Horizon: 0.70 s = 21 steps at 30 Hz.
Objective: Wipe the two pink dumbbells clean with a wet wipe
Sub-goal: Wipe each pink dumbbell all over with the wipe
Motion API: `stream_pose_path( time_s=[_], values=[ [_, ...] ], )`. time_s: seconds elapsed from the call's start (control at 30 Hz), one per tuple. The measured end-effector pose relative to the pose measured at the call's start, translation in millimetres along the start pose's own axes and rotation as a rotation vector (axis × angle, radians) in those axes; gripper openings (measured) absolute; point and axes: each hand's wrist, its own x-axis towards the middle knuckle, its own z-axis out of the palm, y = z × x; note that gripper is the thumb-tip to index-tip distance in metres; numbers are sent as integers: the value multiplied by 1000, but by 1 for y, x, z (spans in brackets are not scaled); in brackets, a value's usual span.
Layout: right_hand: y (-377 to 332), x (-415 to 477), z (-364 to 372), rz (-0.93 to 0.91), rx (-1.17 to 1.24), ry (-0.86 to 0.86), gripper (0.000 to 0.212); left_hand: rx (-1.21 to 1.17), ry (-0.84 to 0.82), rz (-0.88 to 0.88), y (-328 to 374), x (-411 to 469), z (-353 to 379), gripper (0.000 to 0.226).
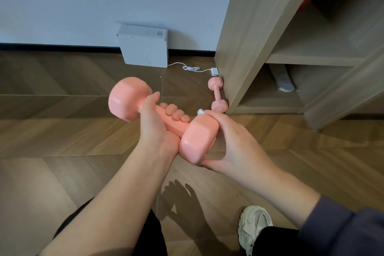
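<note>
My left hand (154, 122) grips the handle of a pink dumbbell (128, 97) held above the floor, its near head pointing toward me. My right hand (230, 141) wraps around that near head, thumb under it and fingers over the top. A small bit of white wet wipe (200, 112) pokes out from under the fingertips, pressed against the head; the remainder of the wipe is hidden by the hand. The second pink dumbbell (217, 95) lies on the wooden floor against the base of the shelf unit, beyond my hands.
A wooden shelf unit (249, 48) stands at the right with open compartments. A white box (145, 48) leans against the wall, with a white cable and plug (214, 71) on the floor. My shoe (254, 226) is at the bottom right.
</note>
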Motion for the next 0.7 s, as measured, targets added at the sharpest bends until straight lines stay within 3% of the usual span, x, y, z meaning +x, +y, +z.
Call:
stream_pose_path(
  time_s=[0.1,0.27,0.37,0.57,0.7],
  values=[
    [-7,-4,-1,-114,121,-23,90,-41,-22,14,6,-2,-1,33],
    [-17,-8,-4,-281,237,28,57,-59,-10,9,9,0,-5,32],
    [-17,-7,-5,-197,281,16,50,-27,-42,40,9,1,-5,33],
    [-12,1,-3,165,551,-42,48,19,-161,75,12,0,-1,33],
    [-13,-4,-4,26,428,-2,50,-31,-183,26,12,0,-1,34]
  ],
)
